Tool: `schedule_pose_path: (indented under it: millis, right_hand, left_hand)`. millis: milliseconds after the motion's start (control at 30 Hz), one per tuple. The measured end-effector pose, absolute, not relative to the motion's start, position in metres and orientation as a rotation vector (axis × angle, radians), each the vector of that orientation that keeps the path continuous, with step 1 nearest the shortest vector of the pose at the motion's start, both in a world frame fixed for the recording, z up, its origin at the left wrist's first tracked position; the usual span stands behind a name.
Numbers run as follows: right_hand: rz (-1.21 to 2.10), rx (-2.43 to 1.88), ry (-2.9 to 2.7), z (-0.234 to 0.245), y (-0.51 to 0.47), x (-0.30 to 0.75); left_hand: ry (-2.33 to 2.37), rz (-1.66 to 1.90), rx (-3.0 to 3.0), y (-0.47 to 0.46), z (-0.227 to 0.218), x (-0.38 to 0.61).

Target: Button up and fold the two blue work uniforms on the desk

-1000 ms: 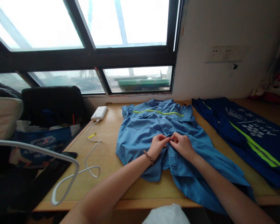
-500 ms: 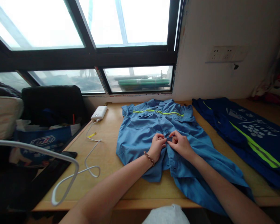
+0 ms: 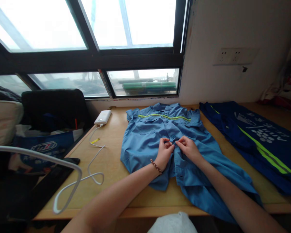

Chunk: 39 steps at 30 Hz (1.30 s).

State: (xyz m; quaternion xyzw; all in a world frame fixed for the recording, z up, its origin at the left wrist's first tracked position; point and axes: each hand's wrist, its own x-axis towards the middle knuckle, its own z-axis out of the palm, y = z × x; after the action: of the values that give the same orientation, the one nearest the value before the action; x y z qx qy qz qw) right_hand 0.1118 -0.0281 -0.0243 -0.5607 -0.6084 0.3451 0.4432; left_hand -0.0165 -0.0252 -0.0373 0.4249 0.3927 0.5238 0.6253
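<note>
A blue work shirt (image 3: 145, 139) with a yellow-green stripe across the chest lies front up on the table, collar toward the window. My left hand (image 3: 165, 151) pinches the shirt's front placket a little below the chest pockets. Close beside it, my right hand (image 3: 186, 147) pinches the opposite front edge, the fingertips of both hands almost meeting. Whatever small part sits between the fingertips is hidden. Below my hands the shirt front hangs apart, and a buttonhole shows on the right-hand edge.
A dark blue garment (image 3: 262, 139) with a yellow-green stripe lies on the right of the wooden table (image 3: 111, 168). At left rests a white power bank (image 3: 102, 117) with a looping white cable (image 3: 89, 174). A black chair (image 3: 54, 103) holding a blue bag (image 3: 46, 147) stands left of the table.
My right hand's fingers have shifted slightly, and the folded edge of cloth they held up is now lowered. Both hands stay at the same spot on the shirt front.
</note>
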Motion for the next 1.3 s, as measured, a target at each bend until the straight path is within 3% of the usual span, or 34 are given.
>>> schedule_pose_path:
  millis: [167,433,933,1300]
  right_hand:
    - [0.873,-1.406,-1.503,-0.026,-0.029,0.111]
    - [1.434,-1.356,-1.124,-0.029,-0.021,0.114]
    - [0.264,-1.504,-2.159,-0.009,-0.052,0.101]
    - [0.384,-1.596,-2.102,-0.014,-0.041,0.116]
  left_hand:
    - [0.884,1.230,1.085,-0.025,-0.041,-0.015]
    - [0.819,1.115,1.240,-0.023,-0.039,-0.019]
    - [1.085,1.058,1.050,0.057,-0.043,-0.014]
    - [0.956,0.999,1.337,0.062,-0.047,-0.011]
